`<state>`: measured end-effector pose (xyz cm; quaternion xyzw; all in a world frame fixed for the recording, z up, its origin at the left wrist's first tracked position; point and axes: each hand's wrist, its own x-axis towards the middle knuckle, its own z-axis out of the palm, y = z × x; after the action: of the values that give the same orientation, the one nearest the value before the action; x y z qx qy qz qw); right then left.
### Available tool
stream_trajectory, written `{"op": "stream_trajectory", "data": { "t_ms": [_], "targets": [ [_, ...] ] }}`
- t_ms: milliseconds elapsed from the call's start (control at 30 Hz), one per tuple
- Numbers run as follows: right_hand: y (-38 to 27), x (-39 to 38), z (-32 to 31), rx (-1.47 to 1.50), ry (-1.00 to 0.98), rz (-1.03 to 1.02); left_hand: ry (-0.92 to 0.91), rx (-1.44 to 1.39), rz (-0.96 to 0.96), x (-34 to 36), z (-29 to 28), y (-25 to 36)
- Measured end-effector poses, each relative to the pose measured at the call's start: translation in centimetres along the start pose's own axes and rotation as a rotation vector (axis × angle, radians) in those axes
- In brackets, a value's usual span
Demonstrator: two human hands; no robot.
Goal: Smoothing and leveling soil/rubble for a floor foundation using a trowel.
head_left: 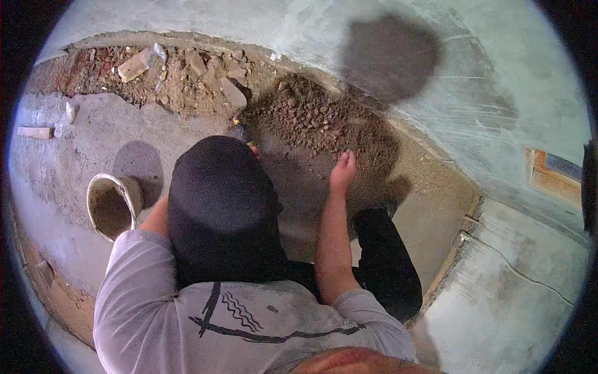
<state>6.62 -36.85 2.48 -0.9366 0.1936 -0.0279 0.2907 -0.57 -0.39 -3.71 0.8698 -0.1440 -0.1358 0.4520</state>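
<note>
My left hand (254, 150) is mostly hidden behind my raised knee, with only a bit of it showing. It grips the black and yellow handle of a trowel (233, 93), whose pointed blade rests against the rubble. My right hand (344, 164) hangs over the near edge of a heap of dark soil and small stones (305, 112). Its fingers are drawn together; whether anything lies in them cannot be seen.
A pale bucket (134, 196) stands on the concrete floor (180, 128) to my left. Broken rubble (187, 68) with a brick piece (132, 67) fills a strip along the plastered wall (299, 25). A thin cable (517, 269) runs at the right.
</note>
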Motion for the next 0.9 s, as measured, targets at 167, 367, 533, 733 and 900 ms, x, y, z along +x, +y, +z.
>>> {"op": "stream_trajectory", "data": {
  "t_ms": [167, 367, 533, 733, 900],
  "targets": [
    [-3.5, 2.4, -3.8, 0.406, 0.243, 0.0, -0.061, -0.051, -0.062, -0.1, -1.7, 2.4],
    [1.8, -1.0, 1.2, 0.041, -0.033, 0.058, -0.04, -0.037, -0.055, 0.3, -2.0, 3.0],
    [3.9, 0.4, -0.2, -0.051, 0.026, -0.023, -0.038, -0.015, -0.038, 0.6, -1.9, 3.1],
    [-5.5, 4.0, -7.0, 0.404, 0.172, 0.122, -0.038, -0.009, -0.021, -0.1, -1.7, 2.3],
    [-3.2, 1.9, -3.7, 0.247, 0.253, -0.133, -0.024, -0.009, 0.02, 0.4, -1.4, 2.1]
  ]
}}
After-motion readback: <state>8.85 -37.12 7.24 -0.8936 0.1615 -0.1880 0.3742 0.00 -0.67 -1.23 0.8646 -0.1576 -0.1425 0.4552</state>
